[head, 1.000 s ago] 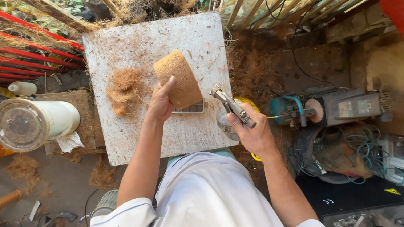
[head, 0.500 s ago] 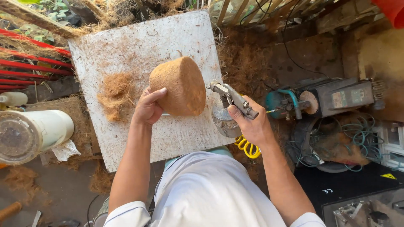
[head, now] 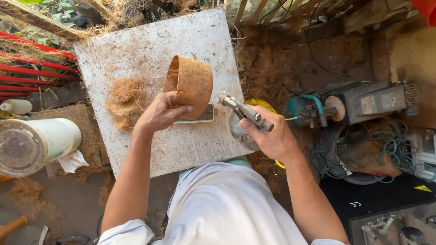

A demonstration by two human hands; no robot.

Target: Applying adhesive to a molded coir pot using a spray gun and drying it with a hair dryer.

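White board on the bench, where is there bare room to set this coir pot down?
The white board is bare along its far edge and at its near edge, below the left hand. The fibre clump crowds the left side; the coir pot and spray gun hang over the right.

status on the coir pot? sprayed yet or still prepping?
Done: coir pot is already shaped. In hand: left hand tilts it on its side over the white board; right hand aims the spray gun at it. No spray visible. Left: loose coir pile lies unformed.
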